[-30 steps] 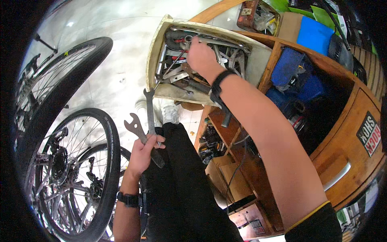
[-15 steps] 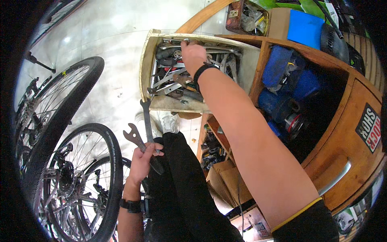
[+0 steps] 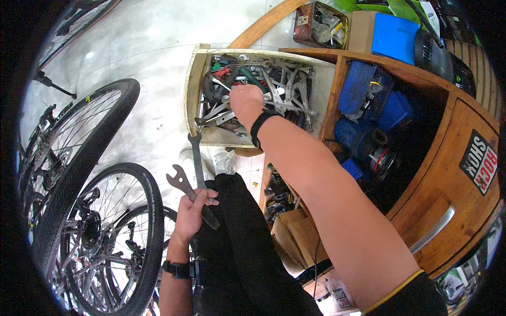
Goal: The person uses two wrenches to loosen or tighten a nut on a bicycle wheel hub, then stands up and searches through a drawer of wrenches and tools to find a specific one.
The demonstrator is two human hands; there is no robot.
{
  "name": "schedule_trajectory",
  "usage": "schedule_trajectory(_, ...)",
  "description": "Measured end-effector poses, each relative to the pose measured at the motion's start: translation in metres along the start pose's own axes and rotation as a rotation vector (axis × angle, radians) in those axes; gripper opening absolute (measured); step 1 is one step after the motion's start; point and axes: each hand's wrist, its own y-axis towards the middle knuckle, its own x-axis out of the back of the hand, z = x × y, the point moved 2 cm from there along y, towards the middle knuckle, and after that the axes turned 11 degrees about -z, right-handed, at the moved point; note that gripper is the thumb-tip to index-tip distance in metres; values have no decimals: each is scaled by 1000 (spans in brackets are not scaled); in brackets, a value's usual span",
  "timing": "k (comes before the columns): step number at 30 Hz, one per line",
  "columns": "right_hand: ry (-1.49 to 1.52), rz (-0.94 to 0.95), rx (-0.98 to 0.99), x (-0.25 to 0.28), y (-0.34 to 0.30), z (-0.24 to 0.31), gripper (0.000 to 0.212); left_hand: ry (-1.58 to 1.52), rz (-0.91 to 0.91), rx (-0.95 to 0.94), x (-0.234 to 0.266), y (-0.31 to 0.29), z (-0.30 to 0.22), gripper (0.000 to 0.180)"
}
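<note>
My left hand (image 3: pixel 191 215) is closed round two flat metal spanners, held in front of my dark trousers. One is a long open-ended spanner (image 3: pixel 197 160) whose jaw comes up beside the drawer's near left corner; the other, a dark flat spanner (image 3: pixel 180 178) with a notched head, tilts to the left. My right hand (image 3: pixel 246 103) reaches into a pulled-out drawer (image 3: pixel 191 95), curled over a heap of hand tools (image 3: pixel 287 87). A thin shiny shaft (image 3: pixel 220 82) runs up to its knuckles. The fingertips are hidden, so what they grip cannot be made out.
Bicycles with a black tyre (image 3: pixel 153 237) stand on the left. To the right, a wooden cabinet (image 3: pixel 448 174) has an open compartment with blue containers (image 3: pixel 363 129). A tin of small parts (image 3: pixel 321 25) and a blue box (image 3: pixel 393 36) sit at the back. Below is a cardboard box (image 3: pixel 298 234).
My right hand has drawn back from the drawer's far side toward its middle, and the tools there lie differently, with a green handle now showing. My left hand keeps both spanners, almost unmoved.
</note>
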Motion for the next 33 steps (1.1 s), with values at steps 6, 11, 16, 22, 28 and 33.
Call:
schedule_trajectory(6,51,3,-10,-2,-18,6,19,-57,-9,3,0,5,2,32)
schedule_trajectory(11,129,8,42,-5,-28,-6,19,-37,14,-7,-2,7,2,32)
schedule_trajectory(16,639,71,-121,-3,-11,-40,39,-11,7,-5,-3,7,-1,32)
schedule_trajectory(22,287,-256,-383,-16,5,-133,21,-9,19,12,-3,13,1,31)
schedule_trajectory(28,318,-167,-365,-28,41,-140,27,14,9,41,-2,18,0,31)
schedule_trajectory(33,188,-171,-303,-23,39,-121,24,36,12,27,1,20,-2,32)
